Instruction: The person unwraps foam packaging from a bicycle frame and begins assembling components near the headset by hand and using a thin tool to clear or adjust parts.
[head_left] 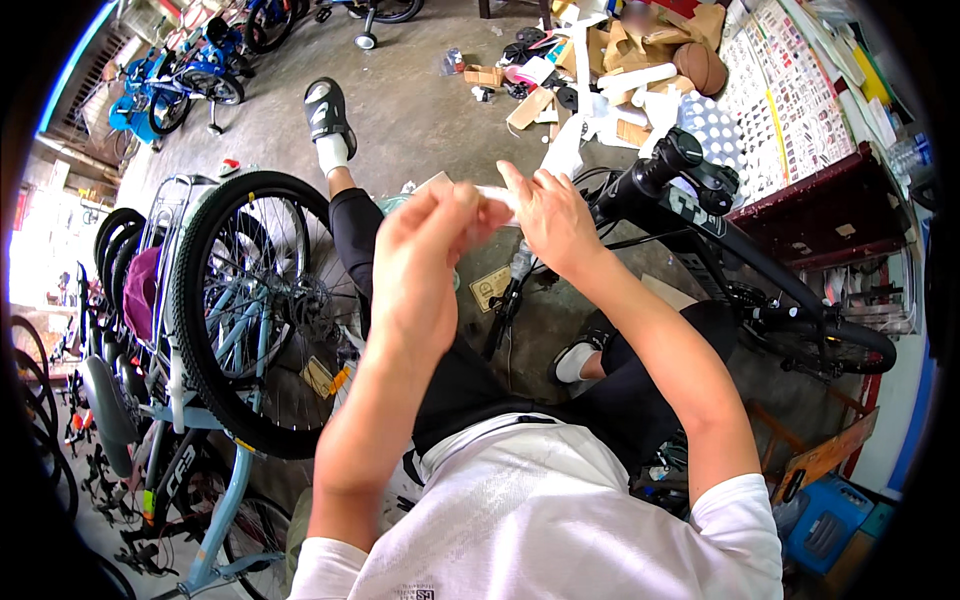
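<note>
In front of my chest, both hands are close together with a thin whitish strip (pixel 497 194) between them. My left hand (pixel 420 250) is closed, its fingers curled in a pinch at the strip's left end; the fingertips are slightly smeared by motion. My right hand (pixel 556 222) pinches the other end, with one finger pointing up. What the strip is made of is too small to tell. Below and beyond my right hand stands a black bicycle frame (pixel 690 225), at the right. A loose bicycle wheel (pixel 190 310) with a black tyre stands upright to my left.
Cardboard scraps and packing waste (pixel 620 85) pile up at the far right, with a basketball (pixel 700 67) on them. Several bicycles crowd the left side, and blue children's bikes (pixel 190 80) stand far left. A blue case (pixel 828 520) sits at the lower right. A small tan card (pixel 490 288) lies on the floor.
</note>
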